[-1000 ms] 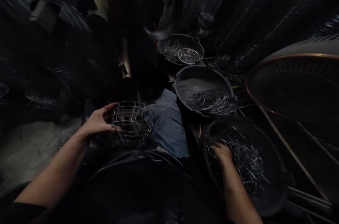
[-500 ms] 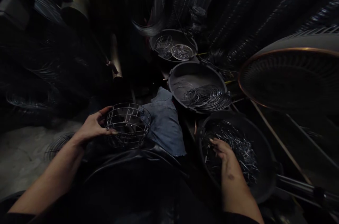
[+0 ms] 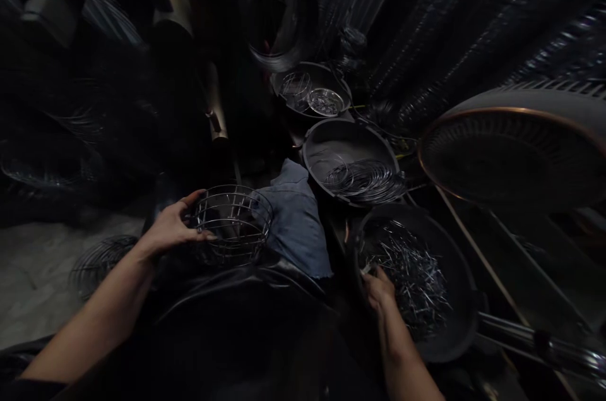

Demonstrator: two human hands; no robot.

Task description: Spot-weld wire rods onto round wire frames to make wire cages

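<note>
My left hand [image 3: 173, 224] grips the left side of a round wire basket [image 3: 234, 215] between thumb and fingers, above my lap. The basket is made of thin metal hoops joined by short upright wires. My right hand [image 3: 380, 288] is at the near left edge of a dark basin [image 3: 461, 312]. Its fingers are drawn together, and whatever they hold is too small and dim to make out. Beside that hand, a heap of short cut wire pieces [image 3: 416, 275] fills much of the basin. A blue denim cloth [image 3: 300, 218] lies just right of the basket.
Beyond the basin stands another basin [image 3: 331, 136] with thin wire rings [image 3: 367, 180]. Farther back, a third basin [image 3: 326, 76] contains a bowl of small pieces [image 3: 326, 101]. A fan-like round cage [image 3: 511, 155] is at right. Wire coils [image 3: 101, 262] lie on the floor at left.
My right hand has moved left and slightly down, from over the wire pieces to the basin's edge. My left hand keeps its grip on the basket. The view has shifted slightly.
</note>
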